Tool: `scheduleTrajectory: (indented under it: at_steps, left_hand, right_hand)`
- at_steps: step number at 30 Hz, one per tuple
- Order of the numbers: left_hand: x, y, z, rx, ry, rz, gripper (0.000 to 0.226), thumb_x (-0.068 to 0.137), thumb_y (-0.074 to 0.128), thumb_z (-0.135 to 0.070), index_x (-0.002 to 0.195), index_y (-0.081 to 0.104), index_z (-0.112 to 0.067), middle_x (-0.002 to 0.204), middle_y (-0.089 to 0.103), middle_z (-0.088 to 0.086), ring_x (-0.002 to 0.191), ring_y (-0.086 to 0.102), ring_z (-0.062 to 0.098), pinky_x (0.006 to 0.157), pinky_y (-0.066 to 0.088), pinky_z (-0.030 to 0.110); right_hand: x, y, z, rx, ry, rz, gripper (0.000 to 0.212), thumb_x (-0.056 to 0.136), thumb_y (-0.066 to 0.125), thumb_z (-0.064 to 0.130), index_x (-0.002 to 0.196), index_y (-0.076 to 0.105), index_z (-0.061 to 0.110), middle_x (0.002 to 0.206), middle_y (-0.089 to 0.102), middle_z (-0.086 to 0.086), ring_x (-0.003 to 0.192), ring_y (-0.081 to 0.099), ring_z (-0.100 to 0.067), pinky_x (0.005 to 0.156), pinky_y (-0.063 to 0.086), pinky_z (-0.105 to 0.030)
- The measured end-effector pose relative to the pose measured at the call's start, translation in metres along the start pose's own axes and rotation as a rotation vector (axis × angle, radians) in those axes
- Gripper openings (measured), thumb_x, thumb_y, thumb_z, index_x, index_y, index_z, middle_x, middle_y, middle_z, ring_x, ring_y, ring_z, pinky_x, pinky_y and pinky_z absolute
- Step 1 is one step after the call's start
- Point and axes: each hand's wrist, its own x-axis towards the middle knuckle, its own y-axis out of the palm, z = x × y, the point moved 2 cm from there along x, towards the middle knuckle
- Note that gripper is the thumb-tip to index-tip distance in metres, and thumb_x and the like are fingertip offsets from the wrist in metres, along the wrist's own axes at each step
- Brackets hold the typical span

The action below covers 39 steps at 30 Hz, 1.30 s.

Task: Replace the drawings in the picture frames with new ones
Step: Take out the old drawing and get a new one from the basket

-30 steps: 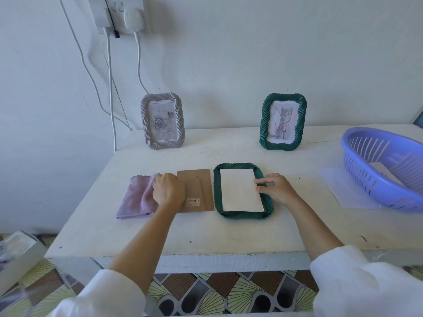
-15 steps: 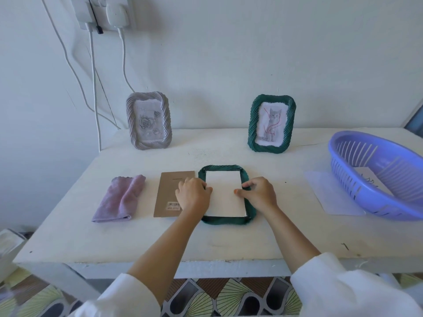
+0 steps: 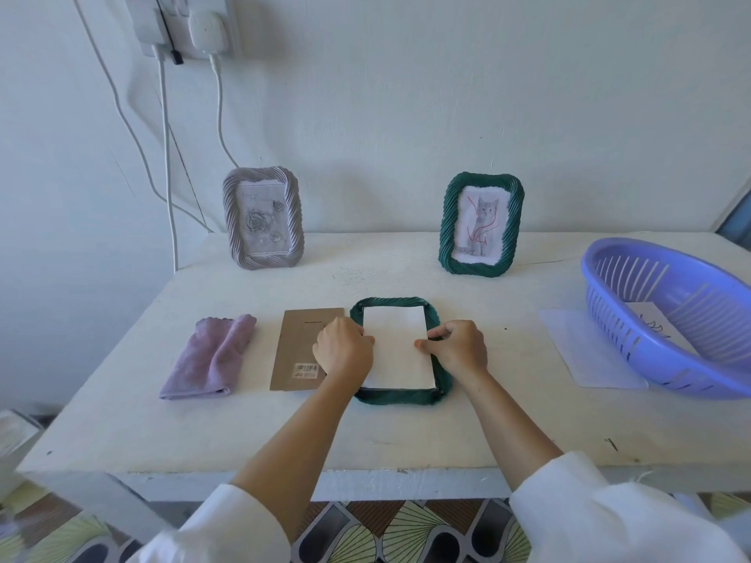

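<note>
A green twisted-rim frame (image 3: 398, 396) lies face down mid-table with a white sheet (image 3: 396, 347) in its back opening. My left hand (image 3: 343, 351) rests on the sheet's left edge, fingertips on the paper. My right hand (image 3: 457, 347) pinches the sheet's right edge at the frame rim. The brown cardboard backing (image 3: 298, 343) lies flat just left of the frame, partly under my left hand. Two frames stand against the wall: a grey one (image 3: 263, 223) with a rose drawing and a green one (image 3: 481, 223) with a cat drawing.
A folded lilac cloth (image 3: 211, 357) lies left of the backing. At the right, a purple slotted basket (image 3: 670, 314) holds a drawing sheet, and a clear plastic sheet (image 3: 589, 347) lies beside it. Cables hang from a wall socket (image 3: 183, 26) at the upper left.
My left hand left the cloth and cardboard backing and moved right onto the sheet's left edge. My right hand stayed at the right edge. The camera shifted a little.
</note>
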Motion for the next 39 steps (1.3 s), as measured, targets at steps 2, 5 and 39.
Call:
scheduleTrajectory:
  at_steps: [2, 5, 39]
  left_hand:
    - [0.0, -0.001, -0.001, -0.007, 0.004, -0.005, 0.029, 0.083, 0.066, -0.02, 0.056, 0.054, -0.023, 0.086, 0.069, 0.005, 0.09, 0.062, 0.028, 0.083, 0.05, 0.036]
    - [-0.001, -0.001, 0.001, -0.025, 0.018, -0.017, 0.026, 0.082, 0.067, -0.019, 0.058, 0.058, -0.023, 0.085, 0.068, 0.004, 0.09, 0.062, 0.028, 0.085, 0.05, 0.039]
    - [-0.001, 0.003, -0.064, -0.656, 0.055, 0.169, 0.022, 0.085, 0.061, -0.005, 0.066, 0.061, -0.016, 0.071, 0.061, -0.001, 0.062, 0.059, 0.014, 0.048, 0.042, 0.019]
  right_hand:
    - [0.001, 0.0, 0.0, 0.004, 0.006, 0.006, 0.018, 0.066, 0.079, 0.025, 0.079, 0.071, 0.016, 0.077, 0.063, 0.005, 0.074, 0.056, -0.014, 0.07, 0.044, -0.027]
    - [0.001, 0.0, 0.001, 0.015, 0.02, 0.009, 0.017, 0.066, 0.08, 0.024, 0.078, 0.071, 0.016, 0.083, 0.068, 0.001, 0.076, 0.058, -0.015, 0.074, 0.047, -0.03]
    - [0.012, -0.114, 0.006, 0.114, -0.174, -0.188, 0.022, 0.084, 0.058, 0.01, 0.101, 0.071, 0.014, 0.078, 0.061, 0.009, 0.055, 0.049, 0.004, 0.053, 0.036, -0.006]
